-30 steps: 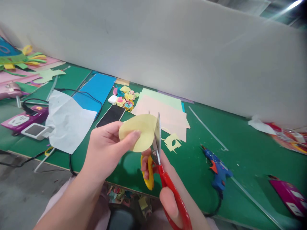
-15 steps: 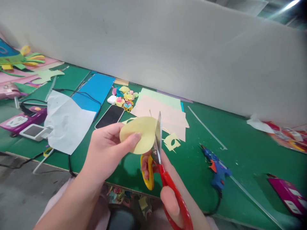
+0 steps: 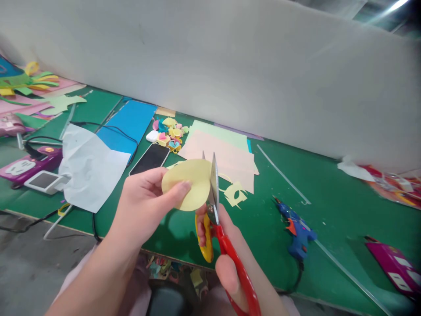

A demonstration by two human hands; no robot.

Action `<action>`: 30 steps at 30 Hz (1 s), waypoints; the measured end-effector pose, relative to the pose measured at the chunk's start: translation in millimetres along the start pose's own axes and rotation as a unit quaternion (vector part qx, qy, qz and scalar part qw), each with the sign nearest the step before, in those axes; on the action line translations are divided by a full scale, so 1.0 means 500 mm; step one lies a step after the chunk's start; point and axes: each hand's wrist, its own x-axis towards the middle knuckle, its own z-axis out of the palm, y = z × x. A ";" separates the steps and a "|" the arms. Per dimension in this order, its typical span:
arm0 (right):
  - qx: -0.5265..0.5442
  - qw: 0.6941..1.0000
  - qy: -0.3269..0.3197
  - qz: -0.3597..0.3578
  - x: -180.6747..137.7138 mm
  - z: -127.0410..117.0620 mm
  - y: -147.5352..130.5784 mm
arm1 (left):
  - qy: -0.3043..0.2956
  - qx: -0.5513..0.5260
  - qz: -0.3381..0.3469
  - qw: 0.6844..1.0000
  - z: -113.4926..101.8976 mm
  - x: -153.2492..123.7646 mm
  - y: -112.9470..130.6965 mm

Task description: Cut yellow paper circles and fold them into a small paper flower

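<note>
My left hand (image 3: pixel 144 206) pinches a round pale yellow paper piece (image 3: pixel 192 182) between thumb and fingers, holding it above the green table (image 3: pixel 329 210). My right hand (image 3: pixel 230 259) grips red and yellow scissors (image 3: pixel 219 228) by the handles. Their blades point upward and straddle the paper's right edge. A yellow offcut (image 3: pixel 236 194) lies on the table just right of the blades.
A stack of pastel paper sheets (image 3: pixel 223 151) lies behind the hands. A black phone (image 3: pixel 149 159), small folded paper shapes (image 3: pixel 171 131), blue sheet (image 3: pixel 130 125) and white paper (image 3: pixel 88 164) sit to the left. A blue glue gun (image 3: pixel 297 230) rests to the right. A grey partition (image 3: pixel 230 66) backs the table.
The scissor blades have closed slightly along the paper's right edge, and the paper has turned a little in my left hand. Both hands stay in place.
</note>
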 end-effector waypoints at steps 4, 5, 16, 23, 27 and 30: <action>0.050 0.998 -0.025 0.011 -0.001 -0.003 -0.002 | -0.023 0.002 -0.005 1.000 -0.011 0.003 -0.004; 0.049 0.998 -0.029 0.013 0.000 -0.003 0.001 | -0.026 0.002 -0.008 1.000 -0.014 0.004 -0.005; 0.059 0.997 0.008 0.046 0.005 -0.007 0.006 | -0.057 0.002 -0.008 0.998 -0.025 0.009 -0.002; 0.055 0.995 -0.016 0.082 0.008 -0.013 0.019 | -0.057 0.008 -0.004 0.998 -0.029 0.012 0.000; 0.043 0.997 -0.008 0.061 0.005 -0.013 0.009 | -0.057 0.018 -0.004 0.998 -0.033 0.013 -0.002; 0.017 0.996 -0.015 0.085 0.005 -0.017 0.006 | -0.065 0.032 -0.013 0.997 -0.036 0.014 -0.001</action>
